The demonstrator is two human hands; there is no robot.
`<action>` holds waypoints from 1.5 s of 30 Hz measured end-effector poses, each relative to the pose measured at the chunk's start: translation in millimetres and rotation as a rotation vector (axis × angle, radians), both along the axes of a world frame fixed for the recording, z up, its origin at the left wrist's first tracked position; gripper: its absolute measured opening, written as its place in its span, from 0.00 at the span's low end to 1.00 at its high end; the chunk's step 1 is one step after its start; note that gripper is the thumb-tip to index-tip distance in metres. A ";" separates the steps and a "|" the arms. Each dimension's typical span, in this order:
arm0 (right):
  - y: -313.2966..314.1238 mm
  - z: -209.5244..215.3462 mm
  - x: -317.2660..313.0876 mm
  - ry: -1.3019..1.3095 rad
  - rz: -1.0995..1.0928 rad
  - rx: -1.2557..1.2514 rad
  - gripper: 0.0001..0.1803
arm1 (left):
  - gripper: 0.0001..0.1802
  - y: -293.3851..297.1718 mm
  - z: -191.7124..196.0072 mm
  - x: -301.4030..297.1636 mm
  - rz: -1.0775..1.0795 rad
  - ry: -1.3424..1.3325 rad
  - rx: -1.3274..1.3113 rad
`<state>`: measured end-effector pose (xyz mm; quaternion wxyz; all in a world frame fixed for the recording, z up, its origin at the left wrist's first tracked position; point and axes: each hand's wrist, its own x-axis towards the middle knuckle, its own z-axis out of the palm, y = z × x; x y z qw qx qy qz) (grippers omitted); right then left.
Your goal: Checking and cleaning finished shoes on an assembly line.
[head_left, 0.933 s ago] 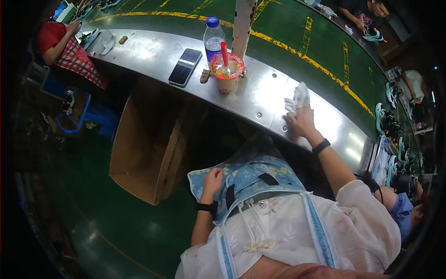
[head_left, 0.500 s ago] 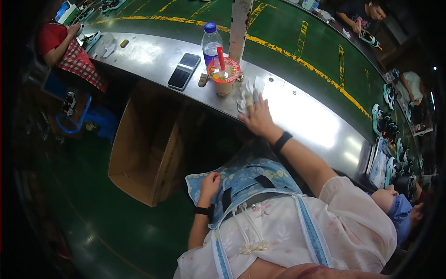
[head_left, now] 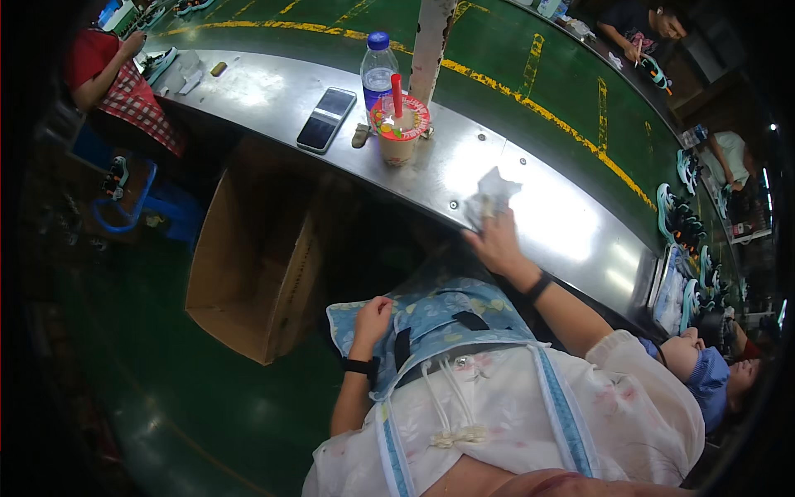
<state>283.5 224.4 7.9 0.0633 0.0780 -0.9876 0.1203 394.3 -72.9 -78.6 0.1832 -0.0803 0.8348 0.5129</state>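
My right hand (head_left: 501, 243) presses a crumpled greyish-white rag (head_left: 492, 197) onto the metal bench top (head_left: 464, 178), near its front edge. The rag lies under and beyond the fingers. Left of it stands a clear drink cup (head_left: 399, 137) with a red-patterned lid and a red straw. My left hand (head_left: 373, 320) is curled closed against my blue patterned apron (head_left: 451, 308), and nothing shows in its fingers.
A clear bottle (head_left: 378, 73) with a blue cap, a phone (head_left: 327, 120) and a small brownish object (head_left: 360, 136) sit near the cup. Behind them rises a worn post (head_left: 431, 50). Below is an open cardboard box (head_left: 240, 282). Shoes (head_left: 681, 217) line the right; a person (head_left: 124, 91) works at left.
My right hand has slid the rag along the bench to the right, away from the cup. My left hand stays curled at the apron.
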 end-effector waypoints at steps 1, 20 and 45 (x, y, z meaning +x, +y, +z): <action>-25.4 0.0 -15.2 0.036 0.040 -0.016 0.48 | 0.11 -0.3 0.6 2.0 0.005 0.017 -0.001; 40.3 69.2 -130.9 0.071 0.176 -0.570 0.26 | 0.12 41.2 22.7 5.2 -0.129 0.049 -0.155; 176.4 -166.4 340.4 -1.129 -0.852 -0.612 0.30 | 0.19 -93.4 -188.8 43.5 -0.067 -0.558 0.052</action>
